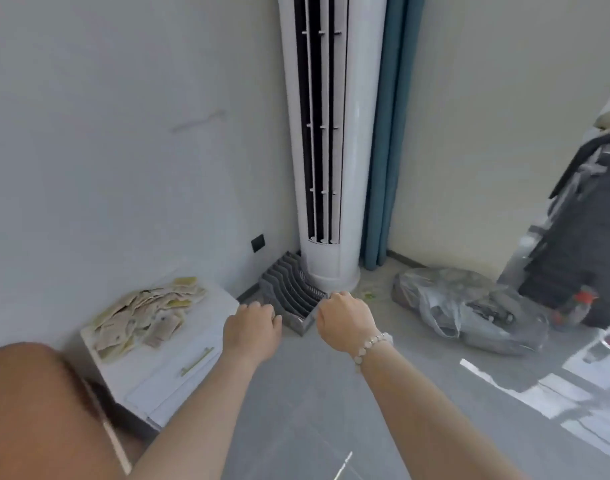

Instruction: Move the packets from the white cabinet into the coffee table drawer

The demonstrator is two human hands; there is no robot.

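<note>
Packets point(147, 313): loose heap on top of the white cabinet point(165, 386). They look thin, light and limp, and likely to slide over each other (best scooped from the heap's edge, pinched flat). Left hand point(253, 323) and right hand point(345, 320) hover just right of the cabinet, fingers curled in, nothing visible in either.

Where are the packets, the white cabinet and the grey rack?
packets point(147, 315): head view, middle of the pile.
white cabinet point(158, 389): head view, bare front panel.
grey rack point(289, 292): head view, its upright dividers.
</note>
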